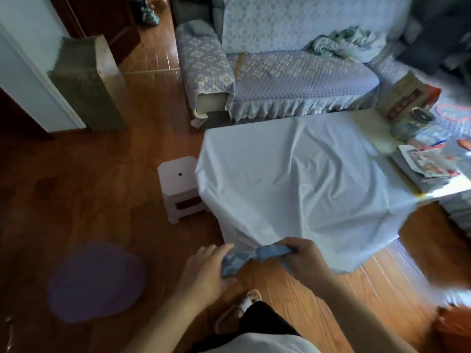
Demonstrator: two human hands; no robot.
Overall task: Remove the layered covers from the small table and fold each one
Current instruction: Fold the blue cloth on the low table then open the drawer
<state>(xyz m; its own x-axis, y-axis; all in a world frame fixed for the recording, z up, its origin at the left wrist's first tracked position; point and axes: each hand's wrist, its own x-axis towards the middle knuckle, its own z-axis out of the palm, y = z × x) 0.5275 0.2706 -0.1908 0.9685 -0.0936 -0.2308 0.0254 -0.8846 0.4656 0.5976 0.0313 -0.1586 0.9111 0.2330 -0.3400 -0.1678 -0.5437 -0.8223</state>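
A pale blue cover (300,174) drapes over the small table and hangs down its near side to the wooden floor. Its near corner is bunched into a darker blue patterned twist (254,256) at the bottom centre of the head view. My right hand (303,253) is closed around that bunched corner and pulls it taut off the table's edge. My left hand (204,268) grips the loose end of the same twist just to the left. A bare strip of tabletop (369,126) shows at the far right. Any layers underneath are hidden.
A white plastic stool (178,187) stands against the table's left side. A sofa with a purple cover (293,80) runs behind. Jars, boxes and papers (418,146) crowd the right end of the table. A round purple mat (96,281) lies on the floor at left.
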